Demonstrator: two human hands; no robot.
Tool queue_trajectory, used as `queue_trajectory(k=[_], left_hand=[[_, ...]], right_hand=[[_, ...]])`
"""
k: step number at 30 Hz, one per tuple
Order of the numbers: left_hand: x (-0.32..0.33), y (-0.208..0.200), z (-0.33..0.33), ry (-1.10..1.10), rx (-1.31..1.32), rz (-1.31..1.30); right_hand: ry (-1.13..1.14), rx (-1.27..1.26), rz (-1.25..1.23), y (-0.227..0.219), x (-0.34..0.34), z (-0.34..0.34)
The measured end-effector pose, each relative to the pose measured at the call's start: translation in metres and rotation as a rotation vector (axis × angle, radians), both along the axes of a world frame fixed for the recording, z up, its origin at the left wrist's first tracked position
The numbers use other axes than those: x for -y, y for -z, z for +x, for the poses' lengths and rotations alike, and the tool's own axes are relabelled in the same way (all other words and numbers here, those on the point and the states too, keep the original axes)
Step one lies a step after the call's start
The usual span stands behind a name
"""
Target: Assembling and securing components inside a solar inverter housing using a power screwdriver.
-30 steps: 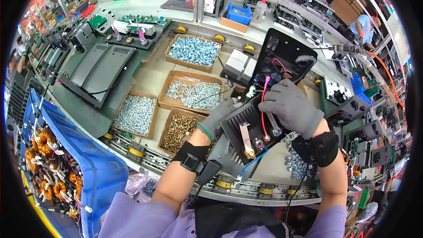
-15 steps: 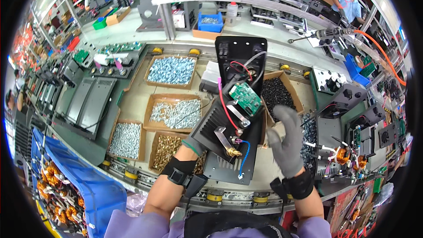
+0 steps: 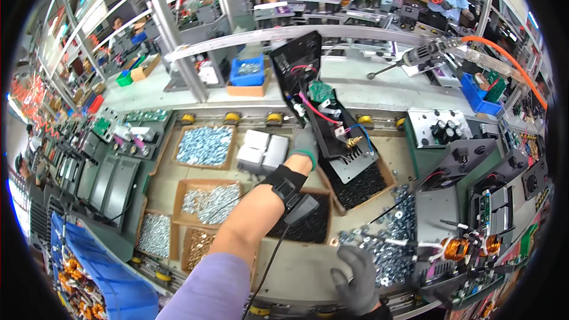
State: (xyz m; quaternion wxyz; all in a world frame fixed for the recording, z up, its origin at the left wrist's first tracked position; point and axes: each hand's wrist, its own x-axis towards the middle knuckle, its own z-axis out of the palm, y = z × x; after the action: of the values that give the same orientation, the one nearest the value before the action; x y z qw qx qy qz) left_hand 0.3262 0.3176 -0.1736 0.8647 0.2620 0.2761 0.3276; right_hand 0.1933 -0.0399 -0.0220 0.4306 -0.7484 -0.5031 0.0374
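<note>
My left hand (image 3: 305, 144), in a grey glove with a green cuff, grips the left side of a black metal housing (image 3: 297, 59); its fingertips are partly hidden. The housing is tilted, stretched toward the far rail above a box of black screws (image 3: 363, 194). Fixed in it are a green circuit board (image 3: 320, 91), a pink-red wire (image 3: 320, 112), a blue wire and a brass terminal (image 3: 353, 141). Near the front edge, my gloved right hand (image 3: 357, 281) holds nothing, thumb and fingers apart, beside loose metal washers and nuts (image 3: 388, 255).
Cardboard boxes of bluish screws (image 3: 204, 145) and silver screws (image 3: 213, 201) stand left of a finned metal block (image 3: 262, 152). A power screwdriver (image 3: 424, 53) hangs at far right on an orange hose. Copper coils (image 3: 455, 249) lie right. Co-workers stand beyond the bench.
My left hand has carried the housing away from me to the far side. My right hand has drawn back toward the front edge. The view has shifted, showing another co-worker.
</note>
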Motion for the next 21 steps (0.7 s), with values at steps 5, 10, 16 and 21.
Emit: queue_trajectory(k=[5, 10, 16, 21], left_hand=[[0.036, -0.037, -0.001, -0.320, -0.521, 0.314], [-0.005, -0.025, -0.009, -0.224, -0.505, 0.303], [0.010, -0.109, -0.001, 0.237, -1.433, 1.676], [-0.033, -0.122, 0.043, 0.220, -1.629, 1.872]], right_hand=[[-0.099, -0.110, 0.047, -0.004, 0.015, 0.005], [-0.146, -0.190, 0.102, 0.003, 0.017, 0.008], [-0.148, -0.220, 0.107, 0.003, 0.021, 0.014], [-0.143, -0.255, 0.099, 0.006, 0.022, 0.014]])
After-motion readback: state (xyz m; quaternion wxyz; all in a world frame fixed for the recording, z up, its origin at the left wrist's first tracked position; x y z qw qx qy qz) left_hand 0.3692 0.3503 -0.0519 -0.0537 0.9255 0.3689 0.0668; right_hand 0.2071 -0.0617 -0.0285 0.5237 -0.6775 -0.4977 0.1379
